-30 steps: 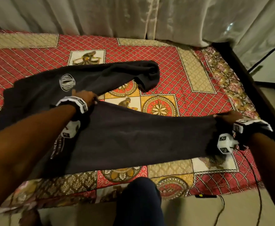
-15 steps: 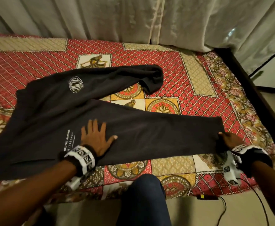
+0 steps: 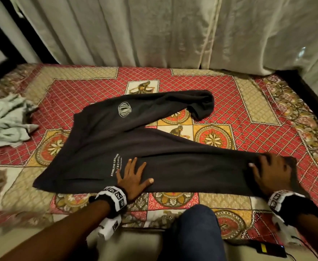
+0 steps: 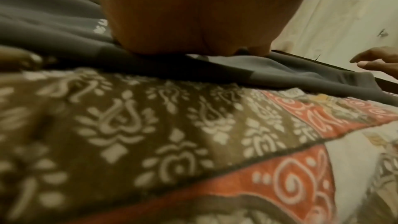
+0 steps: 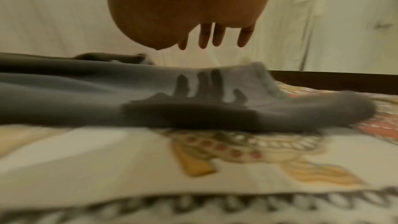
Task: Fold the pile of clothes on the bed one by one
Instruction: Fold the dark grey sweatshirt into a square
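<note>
Dark grey sweatpants with white print lie spread on the patterned bed cover; the far leg bends back at its cuff, the near leg runs to the right. My left hand presses flat on the near leg beside the white lettering, fingers spread. My right hand is over the near leg's cuff end, fingers straight. In the right wrist view that hand hovers a little above the fabric and casts a shadow on it. The left wrist view shows the left palm down on the cloth.
A crumpled pale green garment lies at the bed's left. Pale curtains hang behind the bed. A dark bed frame runs along the right. My knee in jeans meets the near edge; a black device with a cable lies on the floor.
My left hand came off the far edge of the near leg and now lies flat on it. My right hand let go of the cuff and rose over it, fingers straight.
</note>
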